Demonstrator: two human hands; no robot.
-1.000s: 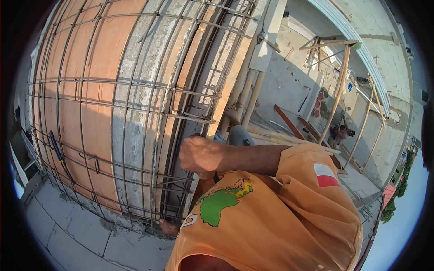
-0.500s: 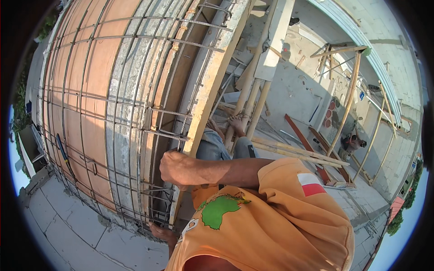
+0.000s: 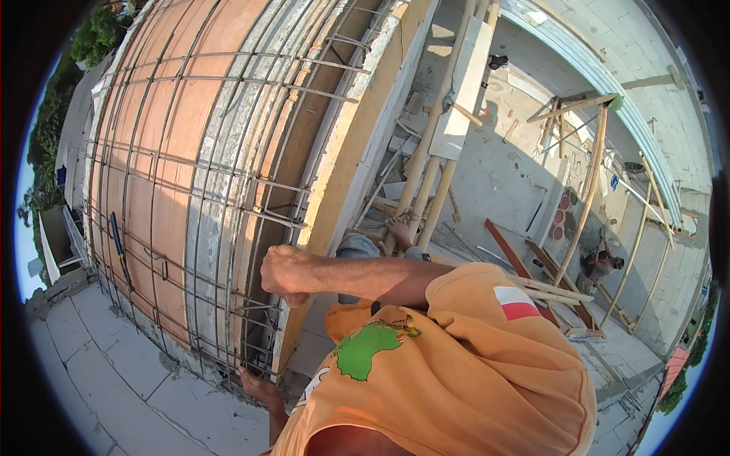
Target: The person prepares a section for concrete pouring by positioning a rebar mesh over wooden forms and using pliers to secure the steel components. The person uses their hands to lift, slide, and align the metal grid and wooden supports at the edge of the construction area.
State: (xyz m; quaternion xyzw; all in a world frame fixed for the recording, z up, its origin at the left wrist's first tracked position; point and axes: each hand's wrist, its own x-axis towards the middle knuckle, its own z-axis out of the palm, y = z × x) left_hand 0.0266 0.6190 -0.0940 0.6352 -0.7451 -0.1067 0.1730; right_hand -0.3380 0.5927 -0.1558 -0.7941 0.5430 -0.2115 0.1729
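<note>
On my feed, the right hand was balled up above the rebar cage, its wrist crossing the long wooden plank. That grip was clenched, but the knuckles covered whatever lay inside it. The plank ran along the cage's right side, away from the lower end where the left hand sat. Its fingers met the bar ends there; whether that grip had closed on anything, I could not tell. I judged the hands were spaced apart for steadiness. The pliers lay on the bar mesh, probably parked within reach. Beside the bamboo poles I made out blue-grey cloth, partly hidden, and a hand or foot, too small to say which or whose.
</note>
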